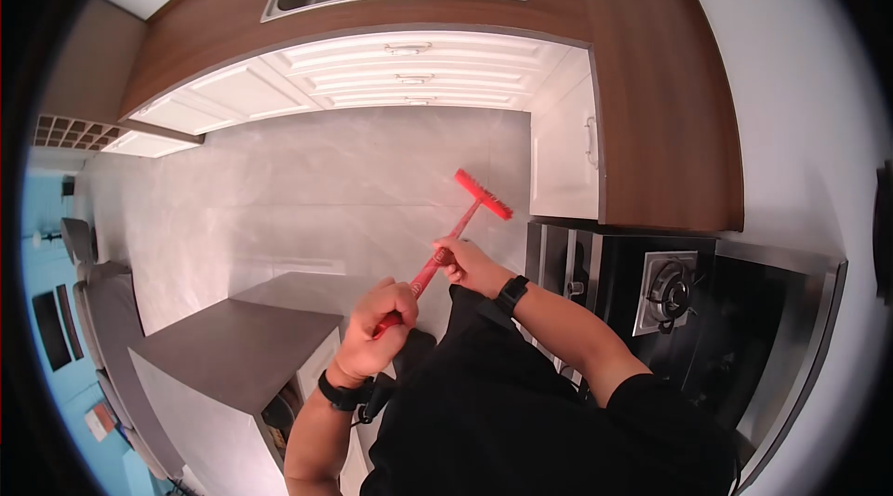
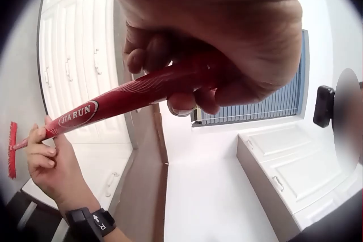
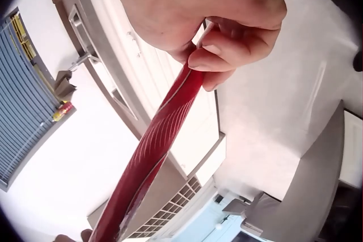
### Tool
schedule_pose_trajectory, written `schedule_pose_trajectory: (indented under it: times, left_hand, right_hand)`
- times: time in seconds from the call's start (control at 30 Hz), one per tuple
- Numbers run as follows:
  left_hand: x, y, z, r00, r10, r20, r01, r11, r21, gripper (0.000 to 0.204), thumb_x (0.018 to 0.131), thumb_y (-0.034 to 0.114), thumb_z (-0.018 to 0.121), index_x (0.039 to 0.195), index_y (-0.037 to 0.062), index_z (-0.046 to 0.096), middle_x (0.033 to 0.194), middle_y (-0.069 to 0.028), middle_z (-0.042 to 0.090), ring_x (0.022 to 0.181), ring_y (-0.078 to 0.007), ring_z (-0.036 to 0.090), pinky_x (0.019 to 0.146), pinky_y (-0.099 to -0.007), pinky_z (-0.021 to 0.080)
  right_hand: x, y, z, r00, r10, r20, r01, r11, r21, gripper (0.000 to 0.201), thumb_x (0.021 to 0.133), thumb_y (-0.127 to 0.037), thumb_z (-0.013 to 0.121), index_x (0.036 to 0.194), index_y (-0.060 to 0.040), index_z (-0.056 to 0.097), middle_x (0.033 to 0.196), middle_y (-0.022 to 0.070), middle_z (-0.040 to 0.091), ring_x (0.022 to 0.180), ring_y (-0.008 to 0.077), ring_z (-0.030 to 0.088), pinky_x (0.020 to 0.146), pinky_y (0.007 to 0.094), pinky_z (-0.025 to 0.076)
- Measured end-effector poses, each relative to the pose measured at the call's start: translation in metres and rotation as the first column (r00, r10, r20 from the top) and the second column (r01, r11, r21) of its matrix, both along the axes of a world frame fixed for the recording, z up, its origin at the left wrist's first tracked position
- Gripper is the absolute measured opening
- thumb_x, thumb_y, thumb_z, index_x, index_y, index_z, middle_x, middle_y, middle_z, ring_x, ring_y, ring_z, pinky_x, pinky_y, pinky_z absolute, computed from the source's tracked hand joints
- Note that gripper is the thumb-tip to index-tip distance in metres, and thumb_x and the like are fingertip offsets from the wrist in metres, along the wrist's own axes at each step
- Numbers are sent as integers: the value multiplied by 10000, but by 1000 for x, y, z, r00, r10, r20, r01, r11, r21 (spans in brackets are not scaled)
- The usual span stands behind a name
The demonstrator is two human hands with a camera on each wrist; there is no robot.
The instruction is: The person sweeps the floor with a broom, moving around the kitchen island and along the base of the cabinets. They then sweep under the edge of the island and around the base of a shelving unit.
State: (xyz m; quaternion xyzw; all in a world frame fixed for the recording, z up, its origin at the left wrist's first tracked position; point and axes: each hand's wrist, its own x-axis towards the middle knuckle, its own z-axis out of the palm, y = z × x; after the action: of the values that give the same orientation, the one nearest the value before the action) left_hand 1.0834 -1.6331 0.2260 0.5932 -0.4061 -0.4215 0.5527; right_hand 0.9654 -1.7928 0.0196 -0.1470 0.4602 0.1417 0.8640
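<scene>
Grip: my left hand (image 1: 379, 321) and right hand (image 1: 473, 265) curl round the red broom (image 1: 426, 277) | Position: bristle head (image 1: 485, 196) over floor (image 1: 326, 175), near white cabinet (image 1: 565, 147) | Judged best: head level, 2 hands spaced apart

Red brush (image 1: 484, 195), brown countertop (image 1: 656, 78), white drawers (image 1: 409, 69)

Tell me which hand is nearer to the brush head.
The right hand: it grips the handle between the brush head and the left hand, which grips the far end.
</scene>
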Motion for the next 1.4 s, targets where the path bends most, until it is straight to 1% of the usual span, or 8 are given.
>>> schedule_pose_trajectory:
  times: [0.1,0.27,0.4,0.53,0.67,0.93,1.07,1.4]
  left_hand:
    - [24,-20,-10,994,-44,-97,47,998,28,139,623,-37,448,725,51,483,738,-42,525,748,-207,441,690,-314,355]
    - [53,-83,-76,974,2,-228,10,999,52,157,639,-49,435,757,23,509,782,-53,538,772,-182,470,735,-278,376]
    - [72,-136,-141,925,177,-337,-168,984,56,70,718,20,424,732,2,491,771,-60,528,753,-168,477,729,-282,389]
    - [96,-143,-167,896,337,-291,-338,940,49,136,784,88,421,687,2,461,707,-70,491,700,-161,455,697,-292,384]
    - [105,-118,-154,878,431,-208,-429,902,56,202,824,94,426,641,16,395,671,-65,443,641,-158,409,616,-299,332]
    - [95,-63,-69,861,500,-96,-501,865,9,208,773,133,407,590,43,363,626,-84,439,610,-164,373,621,-301,314]
    - [91,-58,-49,890,455,-21,-455,890,-17,211,758,154,412,582,51,359,615,-91,434,623,-177,381,629,-309,320]
    - [115,-173,-179,849,416,-325,-437,899,9,204,813,132,437,643,41,369,690,-69,436,693,-178,435,682,-292,350]
  right_hand:
    - [6,-30,6,996,-86,-8,86,996,-21,233,886,-255,661,736,-124,540,626,-32,501,482,66,385,411,198,261]
    - [20,-90,-66,969,-244,-49,242,970,-38,221,877,-271,625,732,-125,543,634,-3,557,487,71,436,405,212,292]
    - [54,-131,-113,949,-289,-125,266,949,-171,227,864,-262,594,698,-121,531,598,13,532,453,85,431,382,217,295]
    - [97,-139,-145,959,-233,-160,217,970,-109,230,865,-273,524,692,-127,484,588,24,495,447,92,413,369,227,278]
    - [131,-99,-147,952,-163,-259,117,976,-185,232,833,-279,514,681,-129,424,592,17,460,454,88,397,375,236,265]
    - [137,-57,-58,998,60,-30,-62,997,-51,197,865,-279,565,761,-119,515,632,37,540,457,78,401,384,234,271]
    - [123,-63,-30,1000,-17,22,18,999,-36,222,879,-281,576,771,-90,543,649,55,564,463,82,413,392,228,282]
    - [136,-190,-142,969,-118,-216,26,921,-389,230,846,-276,563,686,-117,519,603,24,528,433,78,377,363,230,269]
